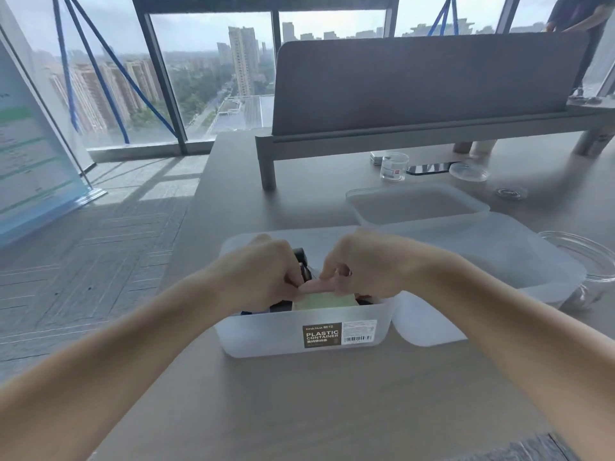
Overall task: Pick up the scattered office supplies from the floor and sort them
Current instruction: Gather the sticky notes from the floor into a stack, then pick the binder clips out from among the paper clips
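A translucent plastic container (pixel 266 337) with a brown label stands on the grey desk in front of me. Both hands reach into it from above. My left hand (pixel 263 271) and my right hand (pixel 362 264) each pinch one end of a pink sticky-note pad (pixel 317 287) held over the box. Under it lies a pale yellow-green pad (pixel 324 300). Black items (pixel 299 257), partly hidden by my hands, sit deeper in the box; what they are I cannot tell.
A second frosted box (pixel 416 207) and a frosted lid (pixel 482 257) lie to the right. A clear jar (pixel 589 261), a small glass jar (pixel 394 166), round lids and a phone (pixel 429 168) sit further back. A grey divider (pixel 416 84) stands behind. Carpet lies to the left.
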Available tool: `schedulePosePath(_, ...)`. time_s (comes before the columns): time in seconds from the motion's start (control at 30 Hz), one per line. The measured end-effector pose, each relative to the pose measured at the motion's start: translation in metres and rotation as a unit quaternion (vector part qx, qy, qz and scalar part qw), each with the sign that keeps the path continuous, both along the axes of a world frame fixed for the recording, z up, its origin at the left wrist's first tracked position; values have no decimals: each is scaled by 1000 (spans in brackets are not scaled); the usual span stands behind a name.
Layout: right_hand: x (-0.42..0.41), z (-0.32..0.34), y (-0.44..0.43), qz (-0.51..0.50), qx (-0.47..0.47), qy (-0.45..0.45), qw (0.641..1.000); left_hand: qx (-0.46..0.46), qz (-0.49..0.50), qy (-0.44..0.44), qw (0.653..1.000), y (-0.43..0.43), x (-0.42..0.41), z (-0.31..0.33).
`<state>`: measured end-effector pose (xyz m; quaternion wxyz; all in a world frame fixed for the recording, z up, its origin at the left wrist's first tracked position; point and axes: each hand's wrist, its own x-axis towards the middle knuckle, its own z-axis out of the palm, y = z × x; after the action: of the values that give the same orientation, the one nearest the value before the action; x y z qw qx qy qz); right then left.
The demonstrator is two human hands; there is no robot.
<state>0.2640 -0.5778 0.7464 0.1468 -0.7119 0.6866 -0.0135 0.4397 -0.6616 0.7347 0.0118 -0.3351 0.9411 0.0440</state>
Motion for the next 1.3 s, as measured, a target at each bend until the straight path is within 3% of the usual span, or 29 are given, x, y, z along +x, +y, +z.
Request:
schedulePosePath(0.13,7,-7,3,26,-34,112,993,-13,3,-5,1000,6,-6,3)
schedulePosePath(0.23,3,-4,4,45,-101,148,983,-19,9,25,999,10,-2,8)
schedulePosePath(0.43,-26,45,59,-34,-229,25,973,-21,-28,141,989,34,1,37)
schedulePosePath(0.63,-39,43,186,-140,-236,20,961,14,-180,222,958,126,-47,55)
schedulePosePath(0.83,-49,-8,377,-327,-168,35,929,111,-343,161,919,264,-122,-5)
schedulePosePath(0.97,-52,-86,507,-461,-83,24,883,167,-435,67,882,373,-168,-79)
schedulePosePath(1.1,-56,-181,604,-577,-26,-75,813,211,-467,-37,858,454,-209,-160)
schedulePosePath(1.3,-67,-310,688,-731,-47,-247,635,325,-431,-130,832,522,-268,-278)
